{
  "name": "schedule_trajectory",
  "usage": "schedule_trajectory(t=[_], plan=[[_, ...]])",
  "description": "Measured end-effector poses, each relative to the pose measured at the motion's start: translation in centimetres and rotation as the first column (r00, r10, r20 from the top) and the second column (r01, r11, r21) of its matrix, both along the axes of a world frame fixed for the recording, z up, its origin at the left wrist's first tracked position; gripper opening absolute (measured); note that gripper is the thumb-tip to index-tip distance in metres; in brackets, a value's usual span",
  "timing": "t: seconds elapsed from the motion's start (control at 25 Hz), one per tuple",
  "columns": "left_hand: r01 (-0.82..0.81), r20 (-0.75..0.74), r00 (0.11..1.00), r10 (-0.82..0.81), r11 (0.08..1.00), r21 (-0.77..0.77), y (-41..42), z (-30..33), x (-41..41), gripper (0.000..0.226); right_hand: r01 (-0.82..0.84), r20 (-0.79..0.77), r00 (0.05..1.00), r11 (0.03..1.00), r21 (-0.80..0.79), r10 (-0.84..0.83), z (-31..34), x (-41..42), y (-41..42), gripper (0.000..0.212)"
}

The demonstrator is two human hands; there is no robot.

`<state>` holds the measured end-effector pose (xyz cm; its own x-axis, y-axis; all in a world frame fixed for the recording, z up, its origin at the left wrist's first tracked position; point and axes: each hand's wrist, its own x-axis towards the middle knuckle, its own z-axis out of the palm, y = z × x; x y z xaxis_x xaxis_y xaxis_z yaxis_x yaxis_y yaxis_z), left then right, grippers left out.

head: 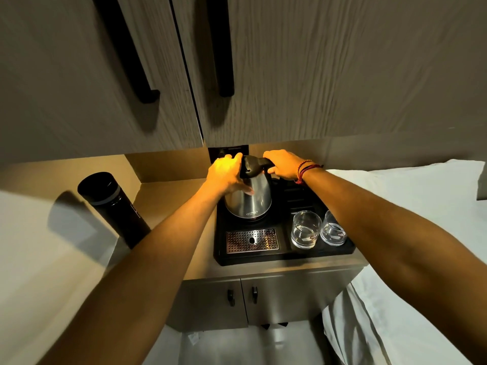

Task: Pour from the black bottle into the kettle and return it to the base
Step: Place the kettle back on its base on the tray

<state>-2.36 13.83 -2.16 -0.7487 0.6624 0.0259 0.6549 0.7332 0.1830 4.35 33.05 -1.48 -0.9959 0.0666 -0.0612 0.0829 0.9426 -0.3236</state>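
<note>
A steel kettle [254, 200] with a black lid and handle stands on its base at the back of a black tray [276, 255]. My right hand [283, 164] is wrapped around the kettle's black handle. My left hand [226, 173] rests on the kettle's lid and upper left side, fingers spread over the steel. The black bottle [113, 206] stands upright on the counter to the left of the tray, untouched, with its top end showing.
Two empty glasses [305, 229] [333, 229] stand in the tray's right part, with a perforated metal drip grate [251, 240] at its front. Upper cabinet doors with black handles [220, 48] hang low overhead. A white bed [421, 233] lies to the right, cabinet doors [242, 296] below.
</note>
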Motion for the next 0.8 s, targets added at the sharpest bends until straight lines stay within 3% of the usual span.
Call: schedule_trajectory(t=[0.28,0.56,0.8], plan=[[0.045,0.029,0.999,-0.043,0.995,-0.093,0.2,0.7,-0.6,0.110,0.059,-0.030,0.998,0.998,0.005,-0.059,-1.0,1.2,-0.7,0.021],[0.027,-0.009,1.000,-0.028,0.995,-0.092,-0.3,0.0,-0.4,0.118,0.226,-0.372,0.917,0.958,0.175,-0.148,-2.8,3.4,-2.0,0.033],[0.059,-0.216,0.975,-0.061,0.998,-0.016,-1.5,-2.0,1.1,0.122,0.373,-0.522,0.810,0.922,0.107,-0.267,-4.5,4.1,-3.1,0.034]])
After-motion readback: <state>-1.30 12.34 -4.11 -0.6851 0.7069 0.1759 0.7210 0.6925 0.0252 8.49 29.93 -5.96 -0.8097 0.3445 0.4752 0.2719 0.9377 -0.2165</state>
